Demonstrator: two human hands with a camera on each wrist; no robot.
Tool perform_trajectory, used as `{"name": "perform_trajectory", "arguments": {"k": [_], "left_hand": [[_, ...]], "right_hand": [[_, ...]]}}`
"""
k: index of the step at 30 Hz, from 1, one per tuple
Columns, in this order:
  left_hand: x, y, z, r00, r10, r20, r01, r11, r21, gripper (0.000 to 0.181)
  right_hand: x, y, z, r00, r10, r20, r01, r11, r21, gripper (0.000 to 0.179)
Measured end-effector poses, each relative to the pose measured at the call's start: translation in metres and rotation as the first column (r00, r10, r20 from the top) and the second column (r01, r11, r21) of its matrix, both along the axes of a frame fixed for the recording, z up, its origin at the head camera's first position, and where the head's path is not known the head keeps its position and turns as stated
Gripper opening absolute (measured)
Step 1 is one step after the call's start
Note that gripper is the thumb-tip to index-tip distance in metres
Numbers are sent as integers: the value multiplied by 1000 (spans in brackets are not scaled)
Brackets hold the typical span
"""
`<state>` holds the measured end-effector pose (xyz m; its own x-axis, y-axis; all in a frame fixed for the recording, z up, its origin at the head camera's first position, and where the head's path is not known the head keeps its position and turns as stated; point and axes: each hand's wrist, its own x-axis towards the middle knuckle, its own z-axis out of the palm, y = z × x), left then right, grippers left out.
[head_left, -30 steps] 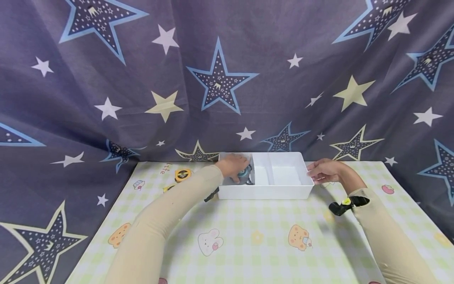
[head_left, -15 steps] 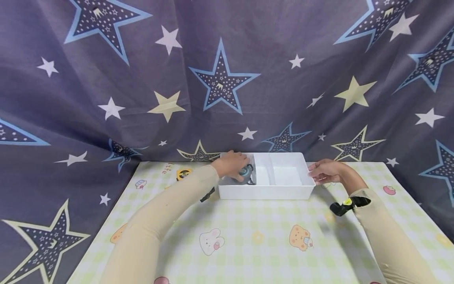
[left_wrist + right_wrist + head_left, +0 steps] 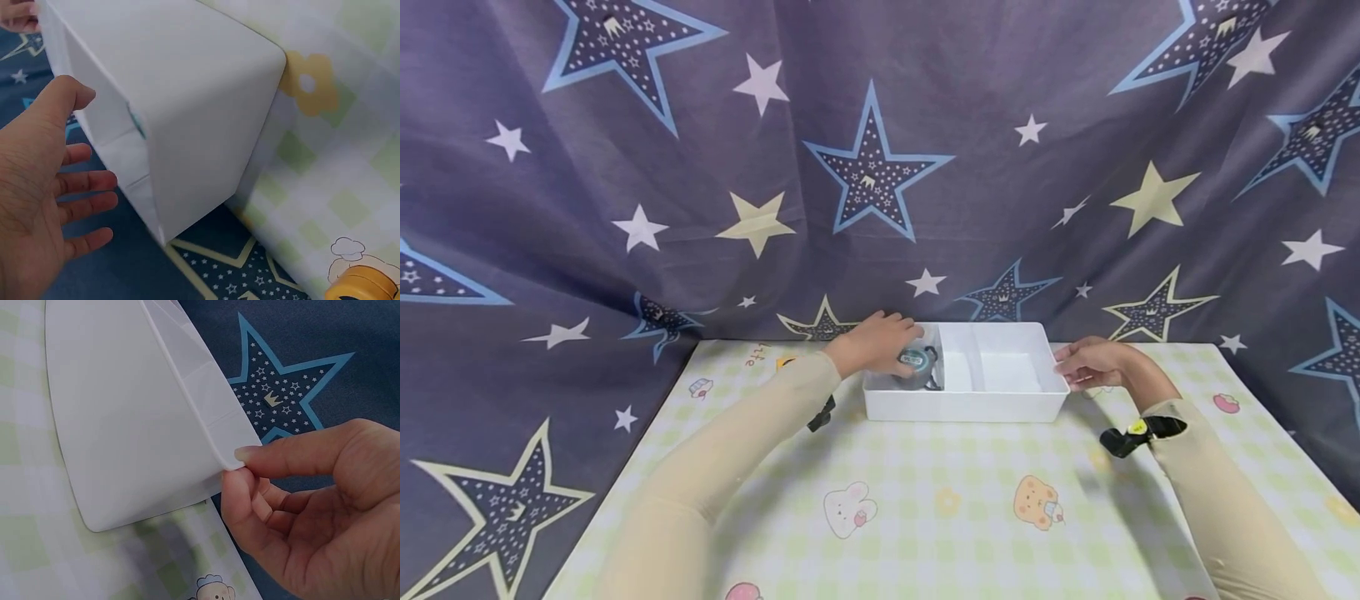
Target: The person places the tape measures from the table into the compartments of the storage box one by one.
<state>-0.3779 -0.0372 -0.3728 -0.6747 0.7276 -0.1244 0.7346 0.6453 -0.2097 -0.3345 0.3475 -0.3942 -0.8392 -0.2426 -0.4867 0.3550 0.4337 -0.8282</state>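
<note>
A white divided box [image 3: 962, 407] stands at the back of the table. In its left compartment lies a grey tape measure [image 3: 917, 363] with a teal label and a dark strap. My left hand [image 3: 878, 343] hovers over that compartment's left side, fingers extended and apart; the left wrist view shows the hand [image 3: 34, 181] holding nothing beside the box's end wall [image 3: 206, 137]. At the opposite end, my right hand [image 3: 1093, 365] pinches the box's rim between thumb and finger, seen closely in the right wrist view, where the hand [image 3: 312, 506] grips the corner.
A yellow tape measure [image 3: 362, 285] lies on the table left of the box, mostly hidden behind the left sleeve in the head view. A checked cloth [image 3: 940, 533] with cartoon prints covers the table. A star-patterned curtain [image 3: 970, 108] hangs directly behind the box.
My left hand has drawn back leftward and up from the grey tape measure, uncovering more of it. My right hand keeps its hold on the box rim.
</note>
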Motion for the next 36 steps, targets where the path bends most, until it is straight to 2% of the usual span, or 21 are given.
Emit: {"name": "perform_trajectory", "arguments": {"k": [5, 9, 16, 19, 23, 28, 33, 36], "left_hand": [[7, -9, 13, 1000, 10, 13, -11, 997, 79, 71], [12, -16, 23, 1000, 8, -6, -7, 990, 139, 68], [13, -37, 30, 997, 17, -81, 1, 976, 219, 66], [13, -49, 32, 996, 38, -80, -17, 966, 257, 65], [15, -67, 31, 996, 68, -59, -48, 955, 293, 64], [22, -90, 28, 993, 109, -37, -92, 948, 306, 65], [29, -114, 25, 989, 135, -53, -112, 944, 311, 68], [33, -129, 19, 987, 152, -52, -127, 934, 334, 68]], "right_hand": [[0, 0, -1, 1000, 12, -6, -12, 1000, 12, 42], [0, 0, -1, 1000, 22, -6, -22, 1000, 12, 42], [1, -1, -1, 1000, 20, 4, -20, 1000, 11, 46], [0, 0, -2, 1000, 22, 5, -22, 1000, 12, 46], [-2, 1, -2, 1000, 24, 8, -24, 1000, 14, 45], [0, -1, -1, 1000, 21, 15, -21, 1000, 7, 44], [2, -2, 2, 999, 26, 19, -26, 1000, 11, 44], [1, -1, 2, 999, 30, 17, -30, 1000, 10, 44]]}}
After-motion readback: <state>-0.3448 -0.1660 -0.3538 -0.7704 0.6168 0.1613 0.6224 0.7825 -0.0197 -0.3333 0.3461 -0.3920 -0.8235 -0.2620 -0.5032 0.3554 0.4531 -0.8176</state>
